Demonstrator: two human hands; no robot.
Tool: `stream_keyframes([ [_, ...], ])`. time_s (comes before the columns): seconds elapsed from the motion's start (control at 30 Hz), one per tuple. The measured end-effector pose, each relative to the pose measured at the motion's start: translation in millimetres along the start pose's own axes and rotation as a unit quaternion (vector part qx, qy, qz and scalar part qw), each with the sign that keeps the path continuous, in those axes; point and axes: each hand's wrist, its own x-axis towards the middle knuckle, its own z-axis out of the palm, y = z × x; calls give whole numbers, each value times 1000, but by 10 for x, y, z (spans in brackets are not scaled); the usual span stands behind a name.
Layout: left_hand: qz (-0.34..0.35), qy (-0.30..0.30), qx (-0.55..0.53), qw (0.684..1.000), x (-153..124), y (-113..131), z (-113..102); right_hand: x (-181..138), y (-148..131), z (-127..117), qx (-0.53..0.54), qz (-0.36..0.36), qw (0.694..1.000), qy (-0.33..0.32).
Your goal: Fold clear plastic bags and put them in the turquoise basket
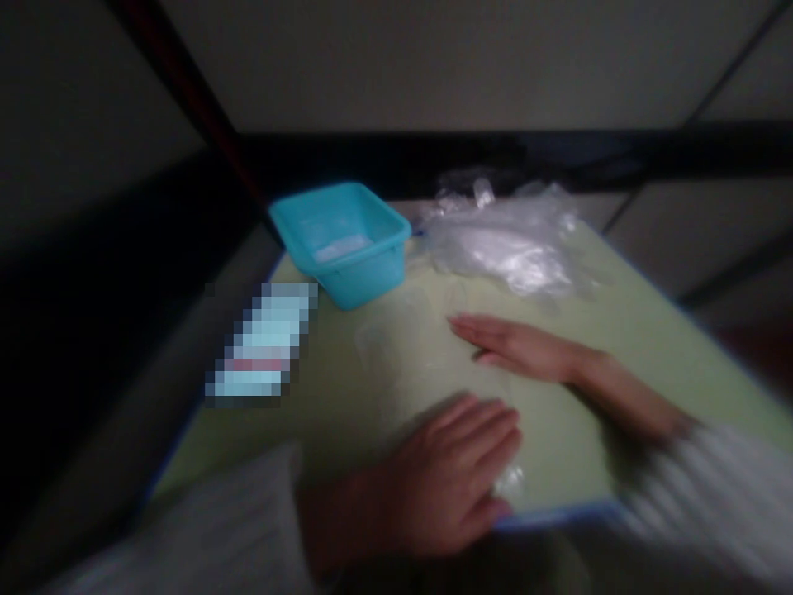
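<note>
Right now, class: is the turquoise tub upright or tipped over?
Upright. The turquoise tub sits on its base at the far left of the green table, open top facing up, inside visible.

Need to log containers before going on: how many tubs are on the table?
1: a blue tub at the table's far left corner, beside the plastic bags. None other shows, though the picture is blurred.

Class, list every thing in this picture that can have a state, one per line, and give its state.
Left hand: open, palm down, flat on the table.
Right hand: open, fingers straight, flat on the table.
Tub: upright, uncovered, something pale lying inside.
Plastic bags: loose crumpled heap beside the tub.
Table: bears all of these.
</note>
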Motion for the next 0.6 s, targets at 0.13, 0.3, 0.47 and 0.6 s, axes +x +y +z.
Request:
stream_keyframes([
  [0.13,-1,8,4,1000,-3,1,14,-3,-3,-13,-2,-15,1000,-2],
  [0.3,-1,13,4,1000,1,8,13,-14,-11,-28,-12,-27,999,-17],
  [0.47,-1,3,5,1000,-2,8,5,-16,-23,-25,-19,-19,999,-26],
  [0.6,-3,-8,4,1000,-7,1,9,-9,-68,-54,-7,-7,1000,-26],
])
